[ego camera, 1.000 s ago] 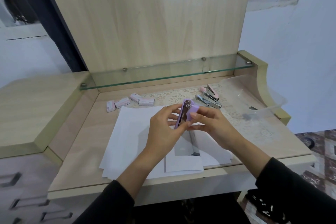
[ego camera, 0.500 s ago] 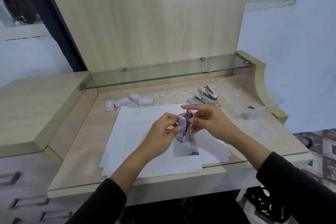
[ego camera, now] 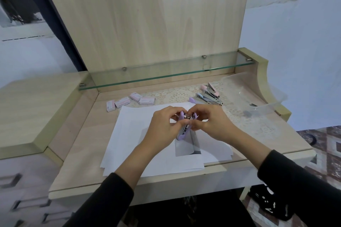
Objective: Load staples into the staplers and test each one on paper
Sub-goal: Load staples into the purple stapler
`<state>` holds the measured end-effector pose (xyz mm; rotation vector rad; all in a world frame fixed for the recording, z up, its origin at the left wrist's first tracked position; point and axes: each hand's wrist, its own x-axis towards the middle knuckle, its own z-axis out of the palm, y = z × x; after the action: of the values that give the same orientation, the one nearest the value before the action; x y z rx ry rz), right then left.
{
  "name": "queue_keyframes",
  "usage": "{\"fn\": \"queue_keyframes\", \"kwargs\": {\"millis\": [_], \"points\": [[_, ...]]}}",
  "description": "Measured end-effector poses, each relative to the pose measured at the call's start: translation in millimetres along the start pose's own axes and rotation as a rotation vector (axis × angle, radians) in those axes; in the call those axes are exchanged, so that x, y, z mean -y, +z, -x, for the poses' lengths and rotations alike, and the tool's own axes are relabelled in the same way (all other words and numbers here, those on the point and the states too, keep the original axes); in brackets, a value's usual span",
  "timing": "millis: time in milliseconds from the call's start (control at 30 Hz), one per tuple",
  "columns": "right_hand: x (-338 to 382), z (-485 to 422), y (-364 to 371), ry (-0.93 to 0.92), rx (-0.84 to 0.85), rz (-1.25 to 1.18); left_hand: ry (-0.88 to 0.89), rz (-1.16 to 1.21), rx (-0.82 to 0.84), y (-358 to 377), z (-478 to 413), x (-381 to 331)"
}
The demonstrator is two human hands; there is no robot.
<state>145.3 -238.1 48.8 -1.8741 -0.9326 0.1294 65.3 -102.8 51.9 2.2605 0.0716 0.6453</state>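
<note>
A small purple stapler is held above the white paper sheets in the middle of the desk. My left hand grips its body from the left side. My right hand pinches its metal top end from the right, fingers curled over it. The stapler's upper part is mostly hidden by my fingers. Several more staplers lie in a pile at the back right. Small pink staple boxes lie at the back left of the paper.
A glass shelf runs across the back above the desk. A clear plastic container lies at the right, beside the curved wooden side panel. A lace mat covers the back. Drawers are at the lower left.
Both hands lowered the purple stapler from chest height toward the paper, and my right fingers have closed over its top end.
</note>
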Motion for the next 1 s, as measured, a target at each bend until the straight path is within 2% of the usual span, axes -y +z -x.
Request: {"fn": "queue_keyframes", "kwargs": {"millis": [333,500,667,733,833,1000], "points": [[-3.8,3.8,9.1,-0.033,-0.092,-0.004,0.019,0.008,-0.026,0.1,-1.7,2.7],[-2.3,1.2,11.6,-0.001,-0.127,-0.025,-0.119,0.125,-0.016,-3.7,-5.7,4.6],[-1.6,2.2,13.5,0.003,-0.133,-0.059,-0.143,0.126,-0.012,-1.3,-6.1,3.3],[-6.1,3.4,10.7,0.046,-0.134,-0.104,-0.182,0.190,-0.019,-5.4,-7.1,7.5],[-22.3,11.5,2.3,0.199,-0.169,-0.316,-0.315,0.450,-0.091,-22.2,-7.0,18.2],[-22.0,12.5,4.1,0.215,-0.155,-0.299,-0.316,0.436,-0.046,-18.2,-7.8,19.4]]}}
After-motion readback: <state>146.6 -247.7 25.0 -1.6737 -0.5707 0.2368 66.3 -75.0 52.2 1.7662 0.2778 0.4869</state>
